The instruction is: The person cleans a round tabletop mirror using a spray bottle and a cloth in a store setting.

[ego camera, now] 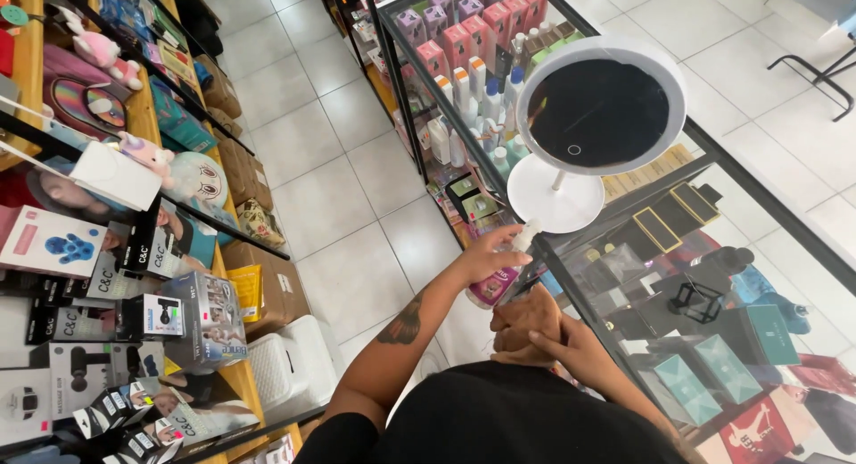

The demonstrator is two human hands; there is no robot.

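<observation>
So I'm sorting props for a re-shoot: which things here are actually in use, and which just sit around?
In use: spray bottle in left hand; brown cloth in right hand.

Around: round mirror, glass counter, shelf boxes, plush toys.

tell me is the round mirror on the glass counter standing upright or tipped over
Upright: the round mirror stands on its white base on the glass counter.

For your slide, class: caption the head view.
Left hand grips a spray bottle, right hand bunches a brown cloth beside a round mirror.
</observation>
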